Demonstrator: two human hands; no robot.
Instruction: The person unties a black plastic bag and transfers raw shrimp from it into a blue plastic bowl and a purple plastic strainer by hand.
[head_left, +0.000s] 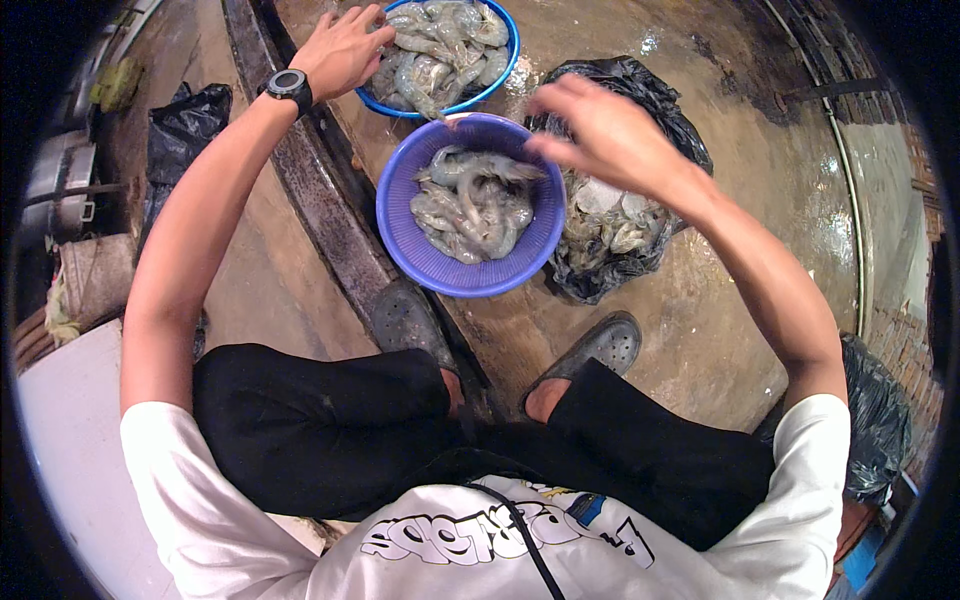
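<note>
My left hand, with a watch on its wrist, reaches to the left rim of a blue basket heaped with raw shrimp. Its fingertips are at the shrimp; whether they grip one I cannot tell. Nearer to me stands a purple plastic basket holding raw shrimp. My right hand, blurred, is in the air just right of the purple basket, fingers spread, with nothing seen in it. Below it, a black plastic bag lies open with shrimp heads and shells in it.
A dark metal beam runs along the wet floor, left of the baskets. My feet in grey clogs stand close to the purple basket. Another black bag lies at the left, a filled one at the right. A pale hose or pipe runs along the right.
</note>
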